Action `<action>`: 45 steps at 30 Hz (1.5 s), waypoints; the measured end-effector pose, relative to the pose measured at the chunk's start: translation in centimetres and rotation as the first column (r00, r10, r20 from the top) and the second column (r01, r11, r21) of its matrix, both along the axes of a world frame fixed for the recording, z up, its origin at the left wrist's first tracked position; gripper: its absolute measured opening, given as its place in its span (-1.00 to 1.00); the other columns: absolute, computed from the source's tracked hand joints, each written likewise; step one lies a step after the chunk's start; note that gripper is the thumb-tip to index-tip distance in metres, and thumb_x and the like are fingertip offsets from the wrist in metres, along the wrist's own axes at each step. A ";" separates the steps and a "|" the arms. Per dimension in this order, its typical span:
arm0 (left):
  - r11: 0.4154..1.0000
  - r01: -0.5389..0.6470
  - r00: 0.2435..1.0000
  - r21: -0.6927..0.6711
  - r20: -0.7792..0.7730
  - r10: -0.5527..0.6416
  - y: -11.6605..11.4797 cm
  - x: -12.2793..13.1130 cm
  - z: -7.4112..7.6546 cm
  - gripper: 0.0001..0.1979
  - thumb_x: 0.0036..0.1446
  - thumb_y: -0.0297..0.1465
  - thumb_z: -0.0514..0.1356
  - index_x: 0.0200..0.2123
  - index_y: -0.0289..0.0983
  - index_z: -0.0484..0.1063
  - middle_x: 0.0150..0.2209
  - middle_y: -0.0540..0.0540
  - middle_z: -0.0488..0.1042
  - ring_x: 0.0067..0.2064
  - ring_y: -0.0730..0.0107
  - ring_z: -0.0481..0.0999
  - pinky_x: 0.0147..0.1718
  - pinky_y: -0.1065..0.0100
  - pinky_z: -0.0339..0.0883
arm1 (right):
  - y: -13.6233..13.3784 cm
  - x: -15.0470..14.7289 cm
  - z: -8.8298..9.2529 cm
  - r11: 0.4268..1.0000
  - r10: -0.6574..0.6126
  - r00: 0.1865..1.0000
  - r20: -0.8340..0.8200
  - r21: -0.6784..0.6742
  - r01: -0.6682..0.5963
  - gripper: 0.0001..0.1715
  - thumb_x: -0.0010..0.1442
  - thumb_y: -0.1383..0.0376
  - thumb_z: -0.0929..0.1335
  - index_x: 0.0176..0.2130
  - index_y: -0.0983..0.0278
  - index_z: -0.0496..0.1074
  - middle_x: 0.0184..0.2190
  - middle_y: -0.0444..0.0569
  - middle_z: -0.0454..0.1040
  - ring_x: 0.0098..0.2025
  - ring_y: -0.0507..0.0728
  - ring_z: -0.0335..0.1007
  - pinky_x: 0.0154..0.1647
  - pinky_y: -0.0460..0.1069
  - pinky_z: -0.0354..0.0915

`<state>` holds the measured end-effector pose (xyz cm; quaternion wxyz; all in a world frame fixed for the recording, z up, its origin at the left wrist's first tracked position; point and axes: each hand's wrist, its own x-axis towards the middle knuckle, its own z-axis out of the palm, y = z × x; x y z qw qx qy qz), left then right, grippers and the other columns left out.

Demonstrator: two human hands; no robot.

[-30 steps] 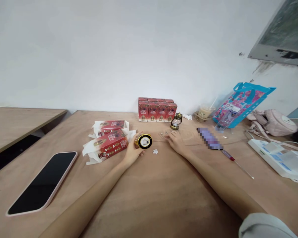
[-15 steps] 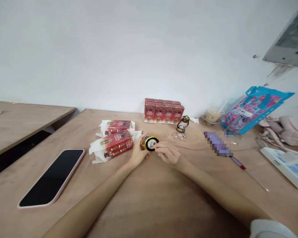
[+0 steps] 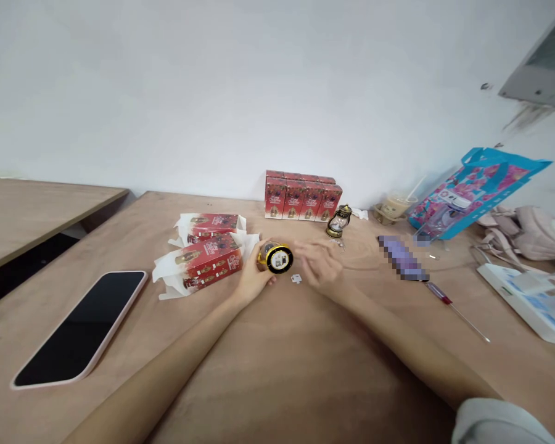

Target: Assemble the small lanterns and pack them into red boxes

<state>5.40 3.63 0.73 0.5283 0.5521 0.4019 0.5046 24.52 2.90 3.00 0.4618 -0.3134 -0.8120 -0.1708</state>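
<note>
My left hand point(image 3: 251, 280) grips a small toy lantern point(image 3: 274, 257) lying on its side, its black and gold round base turned toward me. Just right of that base is my right hand point(image 3: 320, 266), blurred by motion, so whether its fingers hold anything is unclear. A tiny white piece point(image 3: 296, 279) lies on the wooden table point(image 3: 277, 370) between the two hands. Left of the lantern lie two opened red boxes point(image 3: 209, 254) with white paper sticking out. A second small lantern point(image 3: 338, 222) stands upright farther back.
A row of red boxes point(image 3: 302, 200) stands by the wall. A phone point(image 3: 81, 325) lies face up at left. A red-handled screwdriver point(image 3: 456, 311), a blurred-out purple object point(image 3: 401, 258), a drink cup point(image 3: 398, 204), a blue flowered bag point(image 3: 472, 188), a pink bag point(image 3: 527, 233) and a white box point(image 3: 527, 296) are at right.
My right hand went from the small parts behind to the lantern's base, then pulled slightly back to the right. The tiny white piece shows again on the table. The lantern stays in my left hand.
</note>
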 end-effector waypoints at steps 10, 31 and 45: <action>1.000 -0.016 1.000 -0.012 0.004 0.016 0.0 0.0 0.1 -0.22 -0.25 -0.50 0.18 0.15 -0.20 0.15 0.05 -0.18 0.38 -0.64 0.69 0.38 -0.72 0.57 0.25 | 7.0 4.6 0.6 0.796 -0.187 0.851 0.491 -0.432 0.424 -0.74 0.17 0.46 0.29 -0.21 0.26 0.52 -0.24 0.03 0.56 -0.14 0.18 0.37 -0.09 0.04 0.23; 1.000 -0.016 1.000 -0.007 0.009 0.016 0.0 -0.1 -0.1 -0.23 -0.22 -0.50 0.19 0.16 -0.21 0.12 0.00 -0.18 0.41 -0.65 0.69 0.38 -0.72 0.57 0.25 | 3.4 0.7 2.3 0.777 -0.163 0.985 -0.061 -0.623 0.090 -0.80 0.22 0.28 0.27 -0.30 0.34 0.44 -0.37 0.02 0.57 -0.36 0.07 0.51 -0.37 -0.06 0.39; 1.000 -0.015 0.998 0.023 0.054 0.013 0.2 -0.1 -0.1 -0.25 -0.20 -0.47 0.27 0.14 -0.22 0.15 -0.16 -0.10 0.47 -0.66 0.65 0.36 -0.73 0.53 0.25 | -0.7 -3.8 1.9 0.987 0.162 0.982 0.094 -0.027 -0.160 -0.75 0.27 0.44 0.22 -0.30 0.31 0.47 -0.36 0.04 0.50 -0.31 0.08 0.36 -0.28 -0.02 0.34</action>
